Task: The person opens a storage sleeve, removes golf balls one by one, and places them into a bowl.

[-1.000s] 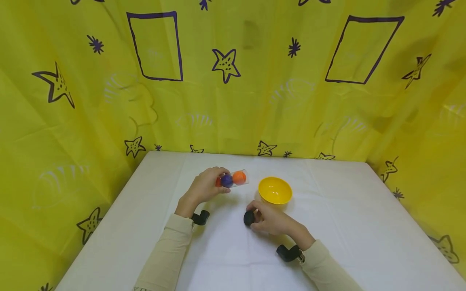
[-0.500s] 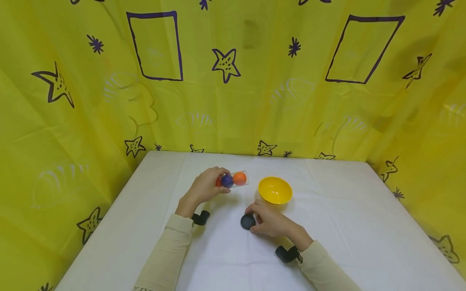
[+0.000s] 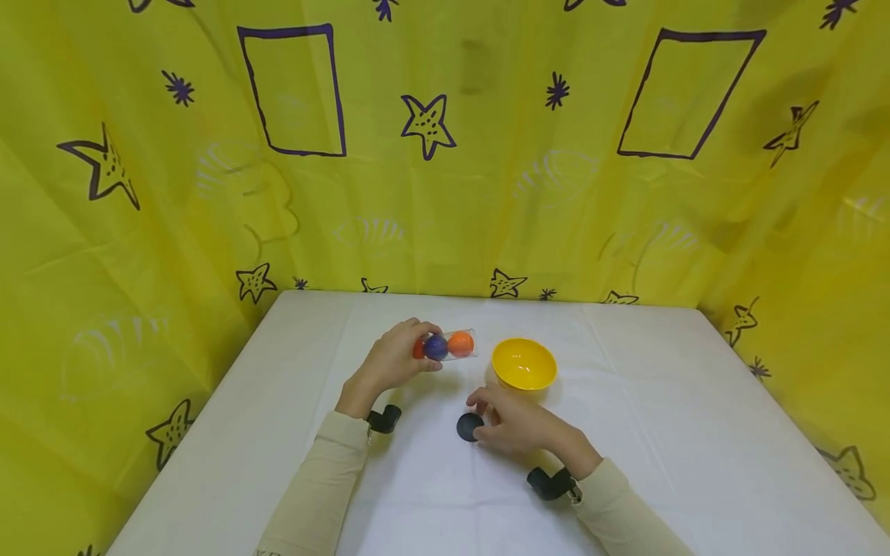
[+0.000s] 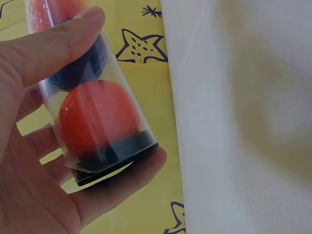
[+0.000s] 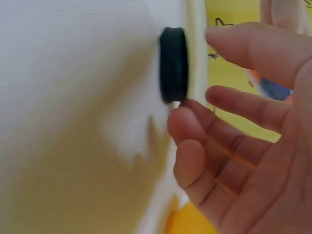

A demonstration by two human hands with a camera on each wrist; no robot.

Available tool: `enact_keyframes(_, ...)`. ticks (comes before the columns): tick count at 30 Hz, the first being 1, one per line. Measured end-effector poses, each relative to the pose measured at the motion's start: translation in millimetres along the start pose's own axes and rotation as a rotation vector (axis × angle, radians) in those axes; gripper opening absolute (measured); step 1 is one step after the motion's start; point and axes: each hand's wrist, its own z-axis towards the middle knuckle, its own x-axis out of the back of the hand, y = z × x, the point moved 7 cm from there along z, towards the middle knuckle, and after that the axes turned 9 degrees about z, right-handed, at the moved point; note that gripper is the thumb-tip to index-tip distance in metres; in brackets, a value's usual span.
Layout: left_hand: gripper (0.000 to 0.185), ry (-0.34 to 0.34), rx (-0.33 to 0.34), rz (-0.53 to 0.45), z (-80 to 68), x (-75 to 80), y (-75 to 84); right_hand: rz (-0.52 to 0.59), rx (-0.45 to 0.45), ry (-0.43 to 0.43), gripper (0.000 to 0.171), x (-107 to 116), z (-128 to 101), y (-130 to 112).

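Setting: a white-clothed table (image 3: 626,432) walled on three sides by yellow sheeting printed with dark stars and rectangles.

Item 1: clear plastic tube (image 3: 448,345), lying roughly level in the air above the far-middle of the table. Contents: an orange ball (image 3: 460,344) nearest the open right end, a blue ball (image 3: 436,347) behind it, and a red-orange ball (image 4: 97,119) against the black base. Judged light, stiff and smooth-walled, so liable to slip; best taken around the barrel. The balls look free to roll out if the mouth dips.

Item 2: black round cap (image 3: 469,426), flat on the cloth near the middle. Judged light and rigid; best taken by its rim.

Item 3: yellow bowl (image 3: 524,364), upright, just right of the tube's mouth.

Left hand (image 3: 392,361): fingers and thumb wrapped around the tube's closed end.

Right hand (image 3: 511,421): fingers loosely spread, the tips beside the cap; contact uncertain, no grip evident.
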Motion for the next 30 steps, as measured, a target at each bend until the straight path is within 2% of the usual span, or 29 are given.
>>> enact_keyframes(4,0.051,0.011,-0.002,0.004,0.2,0.9,0.6,0.061,0.047,0.051,0.033,11.3,-0.9,-6.0)
enact_keyframes(8,0.051,0.029,-0.016,0.007,0.5,2.5,3.4,0.084,0.072,0.148,0.027,24.5,-2.0,-9.8)
enact_keyframes(12,0.049,0.038,-0.030,0.009,0.6,2.6,6.6,0.146,0.045,0.267,0.023,36.0,-3.5,-8.0)
enact_keyframes(17,0.050,0.035,-0.053,0.006,-0.1,1.1,11.6,0.281,-0.043,0.375,0.022,43.3,-4.8,-0.2)
enact_keyframes(21,0.049,0.041,-0.075,0.008,-0.4,0.6,15.3,0.352,-0.081,0.404,0.031,44.8,-4.0,4.9)
enact_keyframes(30,0.049,0.050,-0.153,0.012,-1.0,0.3,25.1,0.424,-0.078,0.392,0.042,46.0,-3.7,6.2)
